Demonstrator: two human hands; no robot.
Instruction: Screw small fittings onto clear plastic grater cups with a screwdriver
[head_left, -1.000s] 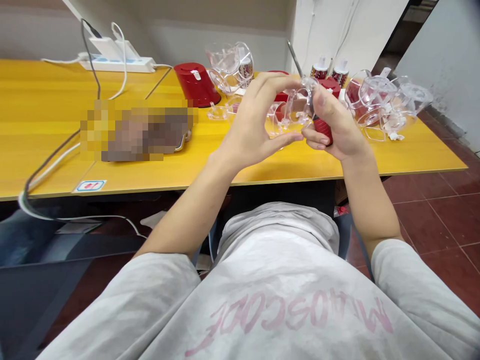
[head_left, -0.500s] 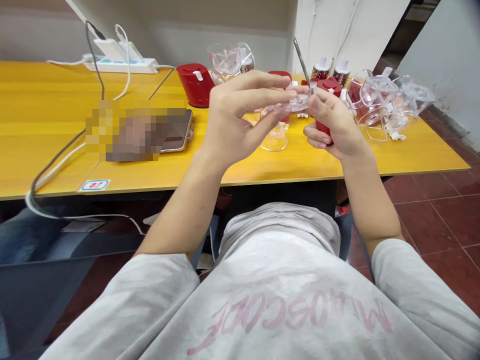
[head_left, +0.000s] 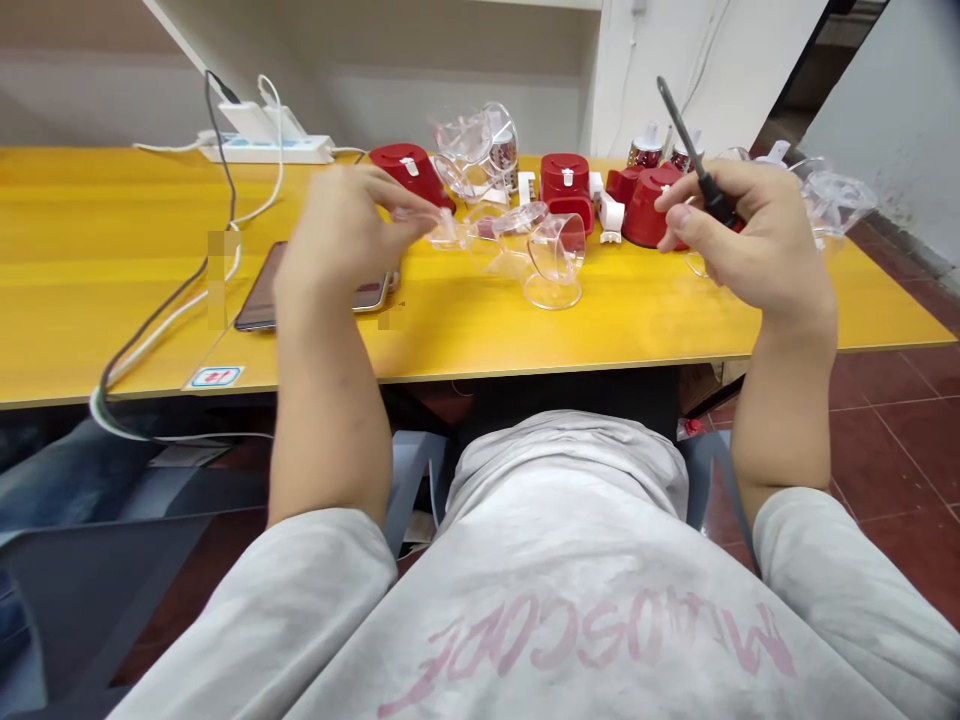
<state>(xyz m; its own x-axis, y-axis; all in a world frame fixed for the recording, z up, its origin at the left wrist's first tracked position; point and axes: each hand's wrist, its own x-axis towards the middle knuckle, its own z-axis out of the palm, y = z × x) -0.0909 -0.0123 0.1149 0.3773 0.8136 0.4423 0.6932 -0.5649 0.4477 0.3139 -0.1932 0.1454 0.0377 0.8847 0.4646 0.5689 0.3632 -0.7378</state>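
My left hand point(head_left: 349, 235), blurred by motion, is over the left part of the table. Its fingers are closed on a clear plastic piece point(head_left: 448, 230). My right hand point(head_left: 757, 230) grips a screwdriver point(head_left: 688, 135) with its shaft pointing up and to the left. A bit of red handle shows behind the fingers; the rest is hidden by the palm. Between the hands stand clear plastic parts point(head_left: 559, 250), one with a round ring foot on the tabletop. Behind them are a red housing point(head_left: 564, 178) and, nearer my right hand, another red housing point(head_left: 651, 205).
A third red housing point(head_left: 411, 172) stands beside stacked clear parts point(head_left: 476, 140) at the back. More clear parts point(head_left: 836, 200) lie at the right end. A tablet-like device point(head_left: 262, 290) is partly behind my left arm. Cables point(head_left: 229, 185) run from a power strip point(head_left: 270, 150) over the table's front edge.
My hands have moved apart, left hand leftward with a clear plastic piece, right hand rightward with the screwdriver. The screwdriver has come away from the clear piece.
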